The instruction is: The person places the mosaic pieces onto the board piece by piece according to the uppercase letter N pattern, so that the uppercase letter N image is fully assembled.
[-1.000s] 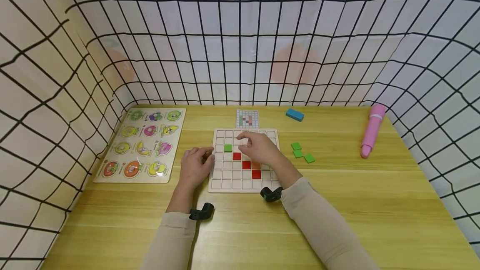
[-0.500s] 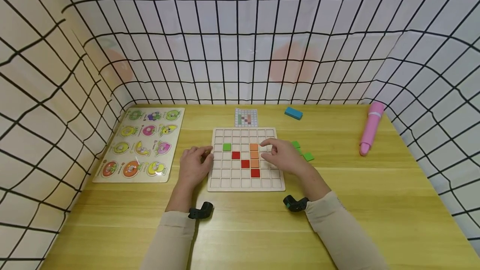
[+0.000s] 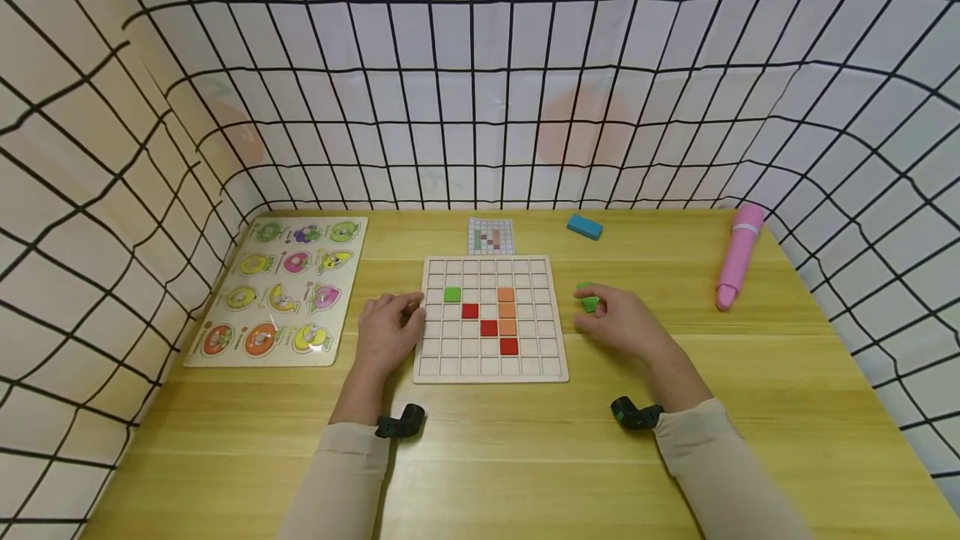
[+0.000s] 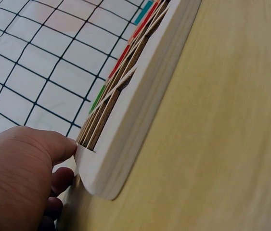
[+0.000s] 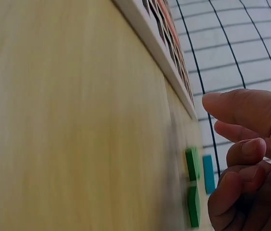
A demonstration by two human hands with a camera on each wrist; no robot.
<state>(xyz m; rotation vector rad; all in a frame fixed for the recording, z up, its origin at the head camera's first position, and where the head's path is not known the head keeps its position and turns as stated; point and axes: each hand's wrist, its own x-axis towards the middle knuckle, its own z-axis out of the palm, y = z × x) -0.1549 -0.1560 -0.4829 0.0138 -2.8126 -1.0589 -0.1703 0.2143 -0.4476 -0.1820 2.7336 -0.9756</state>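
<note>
A wooden grid board [image 3: 456, 367] lies flat in the middle of the table. Set in its cells are one green tile [image 3: 452, 295], three red tiles [image 3: 489, 328] and three orange tiles [image 3: 507, 311]. At the board's left edge my left hand [image 3: 388, 336] rests on the table, its fingertips touching the wooden rim in the left wrist view. To the right of the board, my right hand [image 3: 622, 325] hovers by the loose green tiles [image 3: 590, 304], thumb and forefinger apart, nothing held. It partly hides these tiles; two green tiles [image 5: 193, 163] show in the right wrist view.
Behind the board lies a small pattern card [image 3: 491, 237]. A blue block [image 3: 584, 227] is at the back, with a pink pen-like stick [image 3: 738, 257] further right. On the left lies a fruit picture board [image 3: 277, 290]. Black wire mesh [image 3: 480, 119] encloses the table's back and sides.
My right hand has moved right, from over the grid board to the loose green tiles, uncovering the orange tiles. The left hand stays at the board's left edge.
</note>
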